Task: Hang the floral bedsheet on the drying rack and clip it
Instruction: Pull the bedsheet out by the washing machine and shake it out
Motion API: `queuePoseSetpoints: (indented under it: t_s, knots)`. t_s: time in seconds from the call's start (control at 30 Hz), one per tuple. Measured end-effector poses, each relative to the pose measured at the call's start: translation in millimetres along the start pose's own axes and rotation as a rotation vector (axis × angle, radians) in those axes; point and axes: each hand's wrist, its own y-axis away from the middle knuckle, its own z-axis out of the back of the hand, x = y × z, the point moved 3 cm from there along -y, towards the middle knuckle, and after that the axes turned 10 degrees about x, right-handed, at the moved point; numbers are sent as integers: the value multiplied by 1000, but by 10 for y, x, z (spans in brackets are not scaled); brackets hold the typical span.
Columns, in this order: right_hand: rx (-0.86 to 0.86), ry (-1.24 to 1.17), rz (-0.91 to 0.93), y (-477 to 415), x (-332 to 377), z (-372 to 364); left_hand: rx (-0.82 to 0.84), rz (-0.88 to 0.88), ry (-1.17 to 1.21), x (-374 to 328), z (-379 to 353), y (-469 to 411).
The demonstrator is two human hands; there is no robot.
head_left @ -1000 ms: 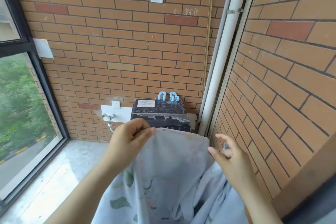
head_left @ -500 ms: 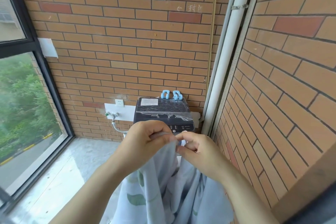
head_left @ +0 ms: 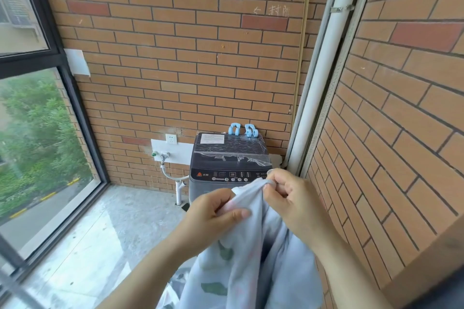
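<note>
Task status: early stage. The floral bedsheet (head_left: 251, 261) is not hung. No drying rack is in view, so its position cannot be stated. No clip is fitted. Two blue clips (head_left: 242, 130) sit at the back edge of the washing machine (head_left: 227, 155) lid, well apart from the hands.

Grip: the left hand (head_left: 213, 213) has its grip closed on a gathered fold of the sheet, thumb pressed over the cloth. The right hand (head_left: 288, 195) pinches the top edge just beside it, fingers curled.

Location: the sheet is held up in front of the person, in front of the washing machine, and hangs down out of frame.

Condition: pale blue-white thin cloth with green leaf prints and faint pink marks, bunched and creased. Whether it is damp cannot be told.

Remaining, as judged: spread, drape over the rack, fetch the clips, clip.
</note>
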Motion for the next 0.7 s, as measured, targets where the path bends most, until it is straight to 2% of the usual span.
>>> queuePoseSetpoints:
  t_s: [0.17,0.37,0.47,0.7]
  knots:
    - [-177,56,-23,47,-92,254,60,62,59,211,-117,153]
    - [-261,66,-51,125,-159,420,163,48,-2,187,-169,175]
    - [-270,77,-66,164,-175,433,127,77,-45,251,-171,205]
    - [-337,109,-94,234,-246,557,60,146,83,348,-113,280]
